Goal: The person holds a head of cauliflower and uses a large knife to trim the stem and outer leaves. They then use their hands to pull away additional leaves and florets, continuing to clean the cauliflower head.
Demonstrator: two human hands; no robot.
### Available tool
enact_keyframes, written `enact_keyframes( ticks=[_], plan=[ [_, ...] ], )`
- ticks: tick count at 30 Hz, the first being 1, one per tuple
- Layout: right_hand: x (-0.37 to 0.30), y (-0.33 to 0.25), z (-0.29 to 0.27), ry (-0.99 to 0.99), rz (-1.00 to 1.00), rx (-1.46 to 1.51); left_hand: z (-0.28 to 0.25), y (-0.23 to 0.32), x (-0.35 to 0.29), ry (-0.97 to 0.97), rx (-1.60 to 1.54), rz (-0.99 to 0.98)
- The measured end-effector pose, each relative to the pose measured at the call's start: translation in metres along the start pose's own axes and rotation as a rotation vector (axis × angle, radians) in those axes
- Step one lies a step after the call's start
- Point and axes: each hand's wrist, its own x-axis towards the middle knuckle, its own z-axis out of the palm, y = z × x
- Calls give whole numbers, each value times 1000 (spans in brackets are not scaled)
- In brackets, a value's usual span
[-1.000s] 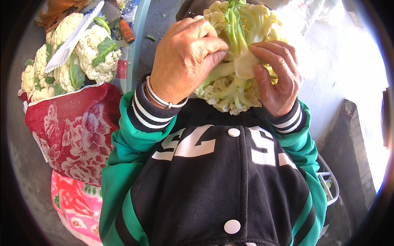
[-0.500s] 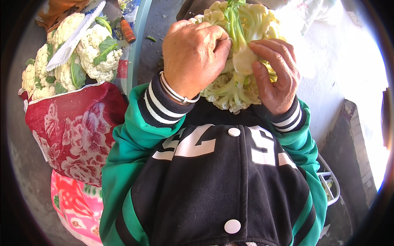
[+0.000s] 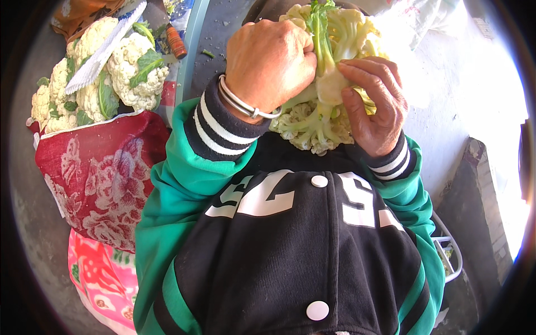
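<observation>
The left hand [image 3: 271, 64] is resting curled beside a cauliflower [image 3: 329, 84], its grip hidden from view, while the right hand [image 3: 378, 106] is holding the pale stem [image 3: 329, 92] between thumb and fingers. The cauliflower is facing stem-up just beyond the black jacket [image 3: 257, 268]; more cauliflower heads [image 3: 132, 70] are sitting along a red floral cloth's [image 3: 100, 173] white-trimmed far edge.

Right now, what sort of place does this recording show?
Possibly an informal produce workspace, at home or a stall, unclear which. The right hand holds a cauliflower, more cauliflower heads sit piled at left, and a brown-handled tool lies nearby.
</observation>
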Motion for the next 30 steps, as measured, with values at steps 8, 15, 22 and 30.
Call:
enact_keyframes(
  ticks=[8, 15, 22, 30],
  plan=[
    [-1, 0, 0, 13, 9, 17, 4, 5, -5, 214, -12, 58],
    [1, 2, -3, 10, 10, 17, -41, -20, -25, 295, 136, -221],
    [2, 2, -2, 6, 11, 28, -56, -84, -69, 238, 251, -516],
    [1, 3, -2, 5, 11, 26, -45, -56, -54, 260, 136, -323]
  ],
)
